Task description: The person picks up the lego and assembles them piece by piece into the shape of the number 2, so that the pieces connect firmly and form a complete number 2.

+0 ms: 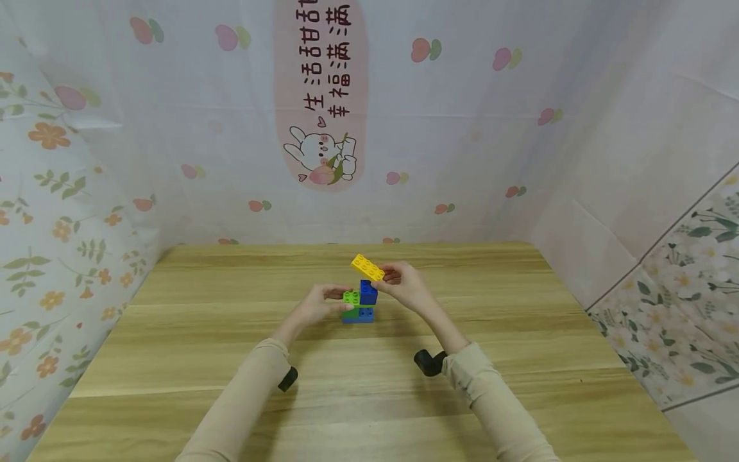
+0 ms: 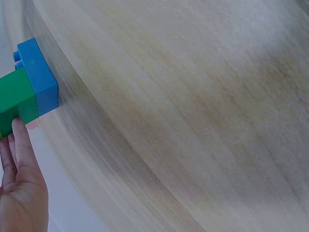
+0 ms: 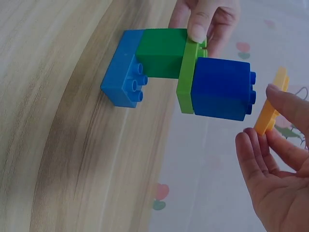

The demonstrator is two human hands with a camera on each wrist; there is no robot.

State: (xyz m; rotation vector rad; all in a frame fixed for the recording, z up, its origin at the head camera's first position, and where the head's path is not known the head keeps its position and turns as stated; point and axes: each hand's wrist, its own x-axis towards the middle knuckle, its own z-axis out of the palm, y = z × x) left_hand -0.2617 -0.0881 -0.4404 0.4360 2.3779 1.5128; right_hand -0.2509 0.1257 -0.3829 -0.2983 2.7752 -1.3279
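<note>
Item 1: yellow flat brick (image 1: 364, 265). Location: in the air above the dark blue brick (image 3: 219, 88), apart from its studs. Condition: tilted, left end raised, right end dipping; studs up.

Item 2: brick stack, on the desk (image 1: 508, 301). Contents, bottom to top: one light blue brick (image 3: 118, 67); one green brick (image 3: 161, 53) on its left half, bare studs to the right; one lime flat brick (image 3: 185, 92) over the green, reaching right; the dark blue brick on the lime's right half, overhanging those bare studs with a gap between.

Handling notes (judgement): the yellow brick is best levelled and squared to the dark blue studs before any contact. Any push should go straight down and stay gentle, as the right side of the lime brick lacks support beneath and could hinge loose. A firm brace at the left of the stack suits this well; fingertips are better kept off the underside.

Item 3: left hand (image 1: 319, 307). Pose: reaching in from the left, thumb on the near side, fingers on the far side, pinching the stack around the lime and green bricks.

Item 4: right hand (image 1: 408, 285). Pose: raised at the right, higher than the left, pinching the yellow brick by its right part between thumb and fingers.
</note>
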